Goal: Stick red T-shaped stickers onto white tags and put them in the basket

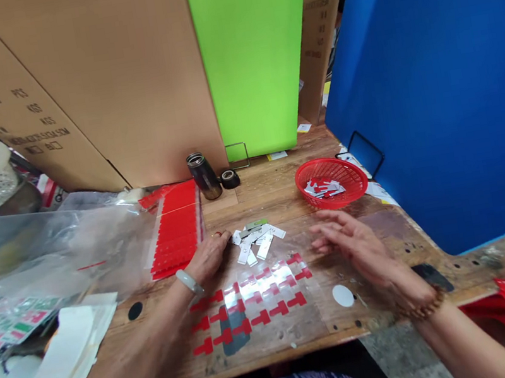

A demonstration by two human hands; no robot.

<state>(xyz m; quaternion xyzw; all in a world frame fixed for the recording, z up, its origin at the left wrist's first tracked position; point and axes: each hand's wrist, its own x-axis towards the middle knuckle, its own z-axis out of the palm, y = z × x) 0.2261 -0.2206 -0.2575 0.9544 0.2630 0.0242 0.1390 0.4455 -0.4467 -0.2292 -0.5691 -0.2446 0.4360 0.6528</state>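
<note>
A loose pile of small white and silvery strips point(265, 241), one with a green patch, lies on the wooden table. My left hand point(212, 254) rests palm down at the pile's left side, fingers stretched toward it; nothing shows in its grasp. My right hand point(347, 241) is held over the table to the right of the pile, fingers apart and holding nothing. In front of the pile lies a clear sheet point(275, 332) bearing rows of red T-shaped stickers point(240, 327). Beyond my right hand stands a red plastic basket point(351, 179) with more strips, some with red on them.
A stack of red sticker sheets point(176, 220) lies left of an uncapped dark bottle point(204, 176) and its lid point(230, 179). Clear plastic film point(111, 237) covers the left side. Cardboard point(119, 76), a green panel point(255, 54) and a blue panel point(447, 88) stand behind.
</note>
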